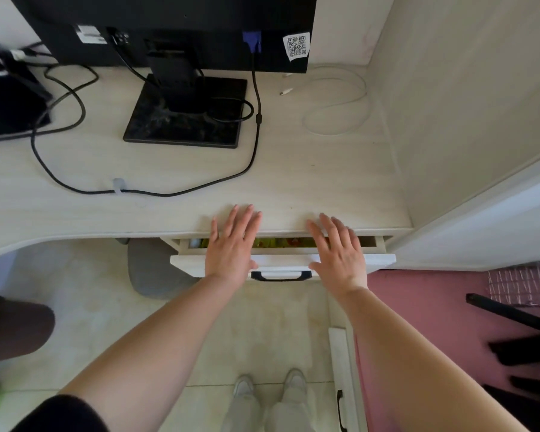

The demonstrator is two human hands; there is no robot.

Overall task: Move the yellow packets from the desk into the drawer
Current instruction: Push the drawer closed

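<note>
both hands are flat and spread wide, holding nothing: the left hand [231, 247] and the right hand [337, 251] lie palm down across the front of the drawer [281, 261], fingertips reaching over the edge of the desk [169, 182]. the drawer stands only a little way out, so just a narrow slot shows between its front panel and the desk edge. in that slot, between the two hands, a strip of yellow packets [278, 243] is visible, yellow-green with a red spot; how many there are, or how they lie, cannot be told from so thin a gap. no yellow packet shows on the desk top, which carries only the monitor stand [184, 120], a black cable [138, 191] held by a small clip, and a white cable [337, 113] coiled near the side wall. judgement: the moving looks done and the step in hand is closing the drawer. flat open palms on the front panel suit pushing, not pulling, which would explain why the black handle [281, 275] sits untouched between the wrists. two hands set apart, one toward each side, would likely push the drawer in square and keep it from skewing on its runners. risk: fingertips lie over the gap and could be pinched if not lifted before the panel meets the desk.
</note>
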